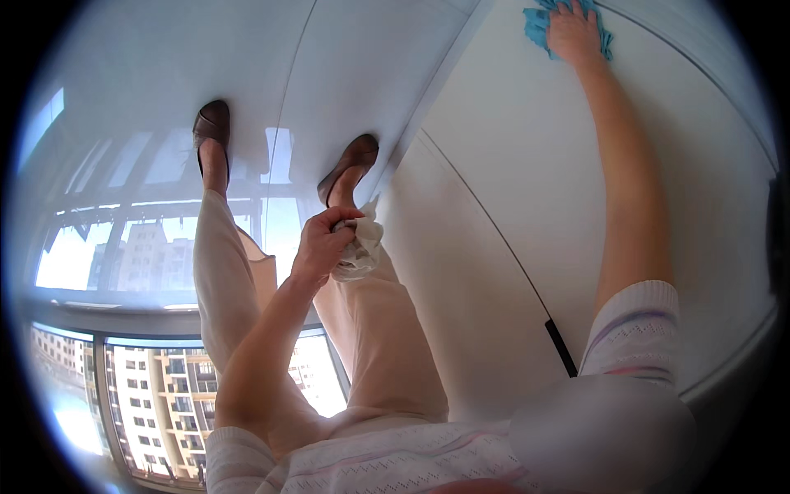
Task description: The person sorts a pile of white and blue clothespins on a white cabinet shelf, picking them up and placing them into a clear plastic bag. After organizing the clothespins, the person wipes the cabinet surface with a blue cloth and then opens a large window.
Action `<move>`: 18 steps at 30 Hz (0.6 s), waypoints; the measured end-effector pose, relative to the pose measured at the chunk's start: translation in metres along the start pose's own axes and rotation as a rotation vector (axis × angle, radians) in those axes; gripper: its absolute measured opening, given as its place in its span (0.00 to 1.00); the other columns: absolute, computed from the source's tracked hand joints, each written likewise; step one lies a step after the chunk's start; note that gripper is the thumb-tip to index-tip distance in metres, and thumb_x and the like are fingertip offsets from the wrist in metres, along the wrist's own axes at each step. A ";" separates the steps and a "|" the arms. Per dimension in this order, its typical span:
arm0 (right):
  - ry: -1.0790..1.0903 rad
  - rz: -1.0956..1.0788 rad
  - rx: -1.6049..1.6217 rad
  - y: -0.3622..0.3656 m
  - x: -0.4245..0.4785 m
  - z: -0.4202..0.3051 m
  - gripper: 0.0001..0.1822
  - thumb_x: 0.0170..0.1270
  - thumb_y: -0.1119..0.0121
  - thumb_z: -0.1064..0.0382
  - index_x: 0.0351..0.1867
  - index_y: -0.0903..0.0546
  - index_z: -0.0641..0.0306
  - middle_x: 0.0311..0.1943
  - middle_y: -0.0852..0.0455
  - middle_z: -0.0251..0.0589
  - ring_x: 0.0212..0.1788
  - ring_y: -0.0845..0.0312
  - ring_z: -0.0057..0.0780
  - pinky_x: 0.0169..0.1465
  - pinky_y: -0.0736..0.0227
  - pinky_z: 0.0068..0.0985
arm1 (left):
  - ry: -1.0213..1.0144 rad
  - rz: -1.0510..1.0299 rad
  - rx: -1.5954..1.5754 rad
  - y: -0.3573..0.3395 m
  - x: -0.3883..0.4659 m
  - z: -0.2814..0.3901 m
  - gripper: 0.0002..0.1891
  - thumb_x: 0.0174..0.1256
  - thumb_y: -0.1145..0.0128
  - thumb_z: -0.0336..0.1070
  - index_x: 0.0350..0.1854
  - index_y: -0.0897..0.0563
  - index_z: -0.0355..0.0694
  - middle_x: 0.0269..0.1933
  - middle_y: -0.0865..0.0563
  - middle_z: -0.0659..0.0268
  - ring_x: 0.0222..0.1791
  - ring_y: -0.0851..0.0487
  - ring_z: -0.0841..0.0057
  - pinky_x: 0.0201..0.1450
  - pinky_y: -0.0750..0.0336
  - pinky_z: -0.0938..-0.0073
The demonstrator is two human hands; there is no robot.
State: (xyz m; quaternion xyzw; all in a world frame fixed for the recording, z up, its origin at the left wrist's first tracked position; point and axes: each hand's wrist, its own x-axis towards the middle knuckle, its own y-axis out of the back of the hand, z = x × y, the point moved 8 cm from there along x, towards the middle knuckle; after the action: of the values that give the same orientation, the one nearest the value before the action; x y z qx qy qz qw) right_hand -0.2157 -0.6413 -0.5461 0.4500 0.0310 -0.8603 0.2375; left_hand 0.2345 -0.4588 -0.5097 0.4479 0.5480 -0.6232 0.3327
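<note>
My right hand, at the end of an outstretched arm, lies over a bunched blue cloth against a white cabinet door. Its fingers are spread on the cloth, and some fingertips run up to the picture's top edge. Lower down, in front of my thigh, my left hand is closed around a crumpled, pale, thin cloth or sheet. A small dark part shows between its fingers, too little to name.
A narrow seam divides the white door from a neighbouring panel, with a black handle along it. Both brown shoes stand on a glossy pale tiled floor with window reflections. A window shows tall buildings outside.
</note>
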 end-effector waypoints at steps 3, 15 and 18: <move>0.167 0.188 -0.029 -0.029 0.006 -0.087 0.18 0.58 0.52 0.61 0.49 0.22 0.59 0.59 0.30 0.38 0.63 0.41 0.36 0.64 0.56 0.52 | 0.002 -0.041 -0.042 -0.011 0.003 0.002 0.13 0.52 0.52 0.23 0.40 0.20 0.32 0.35 0.19 0.65 0.33 0.23 0.82 0.38 0.28 0.82; 0.677 0.168 0.229 -0.174 -0.156 -0.343 0.16 0.58 0.53 0.60 0.41 0.17 0.61 0.54 0.25 0.46 0.65 0.44 0.45 0.65 0.57 0.50 | -0.009 -0.060 0.005 -0.003 0.006 0.023 0.09 0.56 0.48 0.24 0.40 0.20 0.33 0.38 0.19 0.63 0.38 0.21 0.78 0.42 0.27 0.80; 0.724 0.136 0.229 -0.166 -0.165 -0.316 0.17 0.58 0.54 0.60 0.45 0.19 0.61 0.53 0.25 0.43 0.64 0.43 0.44 0.66 0.57 0.50 | 0.009 -0.040 -0.049 0.005 0.008 0.026 0.10 0.56 0.48 0.25 0.40 0.20 0.33 0.38 0.19 0.64 0.38 0.21 0.78 0.43 0.27 0.80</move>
State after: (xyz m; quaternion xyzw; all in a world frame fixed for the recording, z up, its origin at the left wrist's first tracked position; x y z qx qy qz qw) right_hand 0.0319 -0.3473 -0.6299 0.7493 -0.0133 -0.6260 0.2157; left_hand 0.2313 -0.4845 -0.5190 0.4313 0.5736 -0.6141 0.3286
